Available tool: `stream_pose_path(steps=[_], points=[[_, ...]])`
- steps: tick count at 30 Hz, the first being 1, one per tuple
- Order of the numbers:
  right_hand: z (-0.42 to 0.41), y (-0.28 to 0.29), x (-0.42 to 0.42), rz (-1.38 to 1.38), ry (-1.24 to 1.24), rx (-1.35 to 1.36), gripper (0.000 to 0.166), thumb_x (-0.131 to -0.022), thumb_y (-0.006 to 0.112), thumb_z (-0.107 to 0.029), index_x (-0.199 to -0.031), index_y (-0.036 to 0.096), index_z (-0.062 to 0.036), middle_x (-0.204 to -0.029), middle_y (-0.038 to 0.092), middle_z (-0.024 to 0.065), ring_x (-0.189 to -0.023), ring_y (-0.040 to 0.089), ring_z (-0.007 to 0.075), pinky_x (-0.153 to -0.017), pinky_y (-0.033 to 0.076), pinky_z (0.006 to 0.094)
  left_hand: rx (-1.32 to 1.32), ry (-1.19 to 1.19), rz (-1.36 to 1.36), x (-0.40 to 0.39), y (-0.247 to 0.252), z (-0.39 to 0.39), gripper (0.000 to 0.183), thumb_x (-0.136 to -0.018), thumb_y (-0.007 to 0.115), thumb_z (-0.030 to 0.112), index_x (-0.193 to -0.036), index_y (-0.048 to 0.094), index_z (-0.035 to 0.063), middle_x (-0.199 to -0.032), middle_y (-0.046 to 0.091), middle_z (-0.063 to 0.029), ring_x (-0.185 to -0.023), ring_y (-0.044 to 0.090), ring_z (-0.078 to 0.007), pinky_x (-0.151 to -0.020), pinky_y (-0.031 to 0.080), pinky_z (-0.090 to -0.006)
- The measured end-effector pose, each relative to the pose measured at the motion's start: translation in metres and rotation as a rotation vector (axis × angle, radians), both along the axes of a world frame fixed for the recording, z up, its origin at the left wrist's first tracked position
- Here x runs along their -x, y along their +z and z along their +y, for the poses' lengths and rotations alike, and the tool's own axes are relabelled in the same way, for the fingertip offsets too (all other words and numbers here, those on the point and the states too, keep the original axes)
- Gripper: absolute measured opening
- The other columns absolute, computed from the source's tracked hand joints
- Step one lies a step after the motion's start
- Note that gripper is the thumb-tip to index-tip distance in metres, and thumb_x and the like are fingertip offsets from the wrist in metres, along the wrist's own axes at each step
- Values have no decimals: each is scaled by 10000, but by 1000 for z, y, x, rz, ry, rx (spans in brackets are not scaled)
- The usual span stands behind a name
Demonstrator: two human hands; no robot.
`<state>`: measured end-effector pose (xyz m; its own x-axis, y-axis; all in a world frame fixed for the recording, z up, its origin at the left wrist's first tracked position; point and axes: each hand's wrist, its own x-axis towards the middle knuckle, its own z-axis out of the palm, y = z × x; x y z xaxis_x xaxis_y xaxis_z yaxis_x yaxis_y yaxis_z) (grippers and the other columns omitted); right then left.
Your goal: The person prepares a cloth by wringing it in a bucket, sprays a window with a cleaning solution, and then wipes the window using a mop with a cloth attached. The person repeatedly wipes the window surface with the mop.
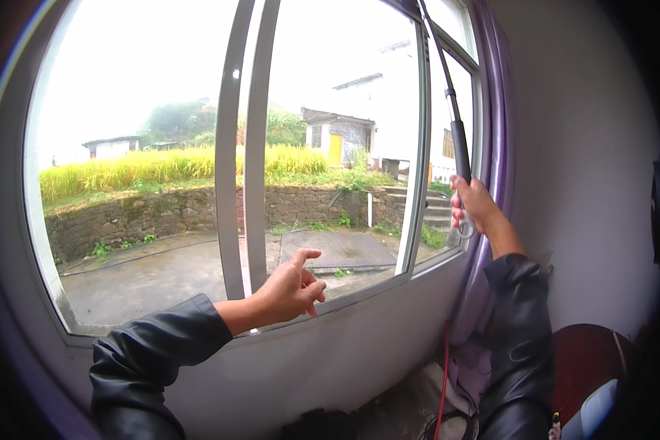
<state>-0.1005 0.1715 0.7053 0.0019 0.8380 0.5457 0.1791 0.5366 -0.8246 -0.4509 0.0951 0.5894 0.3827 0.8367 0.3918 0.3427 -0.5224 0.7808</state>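
Note:
My right hand (473, 204) grips the lower end of a telescopic pole (460, 146) that has a dark sleeve and a ring at its bottom. The pole leans up along the right side of the sliding window (256, 165), and its top runs out of the picture. In front of the window's lower edge hangs my left hand (294, 286), holding nothing, with its fingers apart and bent. Whether that hand touches the frame, I cannot tell.
A purple curtain (498, 110) hangs right of the window. Below it, a red cord (445, 379) runs down to the floor among black cables. At lower right stands a dark red round object (588, 368). A stone wall (137, 220) curves outside.

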Motion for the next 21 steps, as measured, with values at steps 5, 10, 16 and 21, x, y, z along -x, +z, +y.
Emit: stream_pose_path(steps=[5,10,16,21], points=[[-12,-60,7,-60,46,-20,88,-839,477,-7,-889,406,-17,-551,436,27,-383,455,123,-369,477,333,35,-7,21,4,-12,-2,523,-905,526,88,-1323,239,-39,-783,640,-113,-610,632,-151,-537,504,-265],[-44,-141,-19,-18,21,75,180,-801,480,33,-949,385,1,-555,441,33,-382,495,130,-359,478,328,106,29,33,18,-22,-10,524,-910,525,89,-1336,237,-15,-815,647,-107,-641,652,-155,-544,512,-252],[-66,-196,-50,-51,-131,0,202,-778,506,51,-940,403,-13,-546,459,33,-355,513,138,-315,448,294,196,54,-4,34,-35,-9,534,-901,524,88,-1333,230,-23,-818,649,-119,-632,661,-178,-527,511,-248],[-52,-149,-70,-98,-350,-21,217,-775,505,36,-959,409,-28,-588,449,45,-341,478,132,-291,435,310,214,49,-24,31,-34,-2,536,-902,523,96,-1337,236,-31,-812,645,-111,-625,653,-169,-535,518,-266]])
